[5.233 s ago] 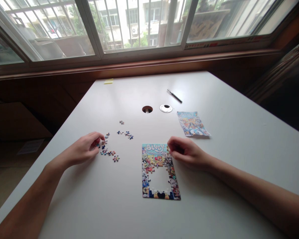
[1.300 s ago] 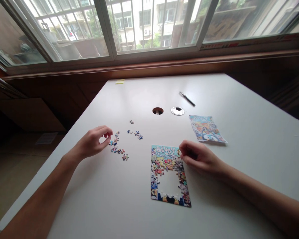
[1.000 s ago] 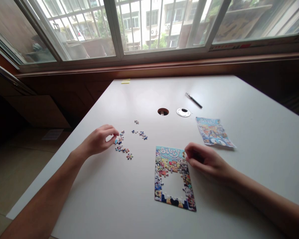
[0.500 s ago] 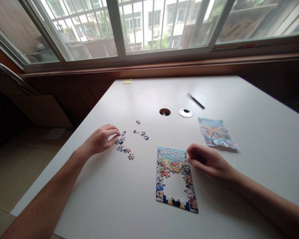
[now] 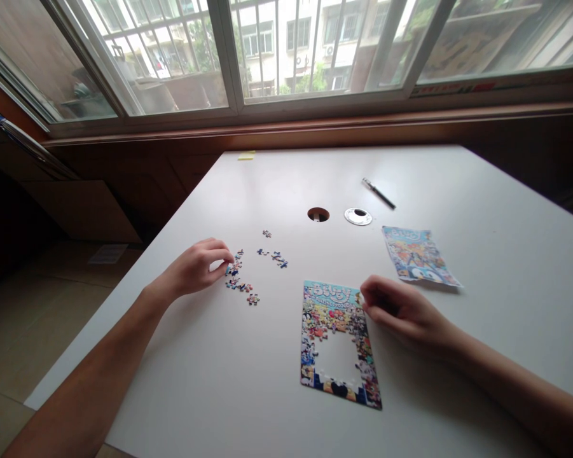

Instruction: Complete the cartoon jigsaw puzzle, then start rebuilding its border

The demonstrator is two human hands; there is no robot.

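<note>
My left hand (image 5: 201, 266) is at the left edge of a loose cluster of jigsaw puzzle pieces (image 5: 239, 285). Its thumb and index finger are pinched together on a puzzle piece, mostly hidden by the fingertips. A partly filled jigsaw puzzle (image 5: 318, 311) lies flat in front of me, with a pale gap in its lower middle. Curled at its upper right edge is my right hand (image 5: 400, 312), thumb and fingers closed together. Whatever those fingertips hold is too small to make out. More loose pieces (image 5: 280, 259) lie between the cluster and the puzzle.
A creased picture sheet (image 5: 417, 254) lies right of the puzzle. Farther back on the white table (image 5: 210, 381) are a black pen (image 5: 379, 193), a round hole (image 5: 318, 215) and a metal ring cover (image 5: 358, 217). Yellow tape (image 5: 246, 155) marks the far edge, below a window.
The fingertips of my left hand have closed a little at the pieces. My right hand stays by the puzzle. The whole view has shifted slightly.
</note>
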